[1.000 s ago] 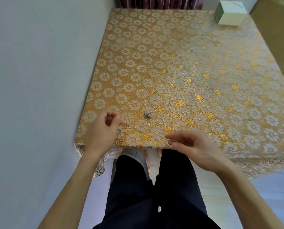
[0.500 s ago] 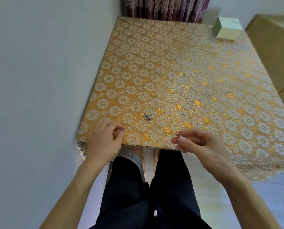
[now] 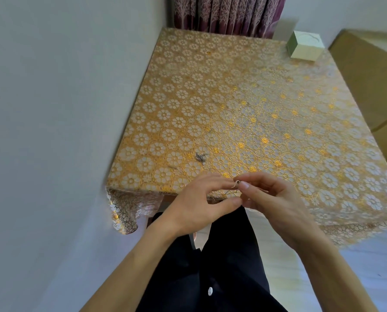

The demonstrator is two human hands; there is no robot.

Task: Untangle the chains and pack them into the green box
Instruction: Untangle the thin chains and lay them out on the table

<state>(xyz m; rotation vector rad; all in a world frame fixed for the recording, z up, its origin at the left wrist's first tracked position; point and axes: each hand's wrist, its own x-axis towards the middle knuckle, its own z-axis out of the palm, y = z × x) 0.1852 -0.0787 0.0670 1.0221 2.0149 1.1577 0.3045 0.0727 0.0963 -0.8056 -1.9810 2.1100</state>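
Observation:
A thin silver chain (image 3: 235, 183) is pinched between the fingertips of my right hand (image 3: 271, 199) at the table's near edge. My left hand (image 3: 201, 202) meets the right one there, its fingertips touching the same chain; how much it grips is hard to tell. A small tangled clump of silver chain (image 3: 200, 157) lies on the tablecloth just beyond my left hand. The pale green box (image 3: 305, 46) stands shut at the table's far right corner, well away from both hands.
The table (image 3: 278, 113) wears a gold and white flower-pattern cloth. A grey wall runs along its left side, a purple curtain (image 3: 228, 14) hangs behind it, and a cardboard box (image 3: 372, 82) stands to the right. My dark trousers fill the foreground.
My left hand has moved right from the table's near left part to meet my right hand. The right hand still pinches the chain, lifted slightly. The view has tilted down.

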